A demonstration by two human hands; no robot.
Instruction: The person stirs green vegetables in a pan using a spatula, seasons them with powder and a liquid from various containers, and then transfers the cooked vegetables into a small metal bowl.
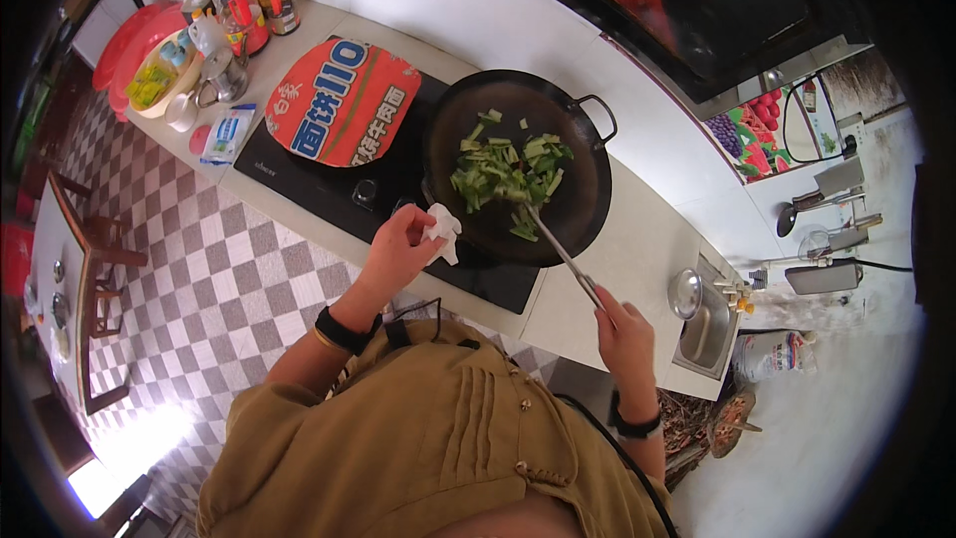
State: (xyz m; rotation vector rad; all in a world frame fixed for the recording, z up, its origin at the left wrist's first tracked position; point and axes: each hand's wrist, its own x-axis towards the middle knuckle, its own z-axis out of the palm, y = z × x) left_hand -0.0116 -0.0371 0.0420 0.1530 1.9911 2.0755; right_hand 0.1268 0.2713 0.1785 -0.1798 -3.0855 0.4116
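Observation:
Chopped green leafy vegetables (pixel 500 168) lie in the middle of a dark wok (pixel 455 116) on the black stovetop (pixel 478 285). My right hand (pixel 626 332) grips the metal handle of a long cooking utensil (pixel 565 254). The utensil's working end is among the greens and partly hidden by them. Beside the wok's near-left rim, my left hand (pixel 399 246) pinches a crumpled white tissue (pixel 444 234). The wok's loop handle (pixel 609 119) points toward the wall, and nothing holds it.
Left of the wok, a round red printed board (pixel 343 101) covers part of the stovetop. Bottles (pixel 280 4), a metal pot (pixel 222 76) and a plastic packet (pixel 228 134) stand or lie farther left. At right are a sink (pixel 706 329) and a metal bowl (pixel 685 294); a range hood (pixel 717 7) overhangs the back.

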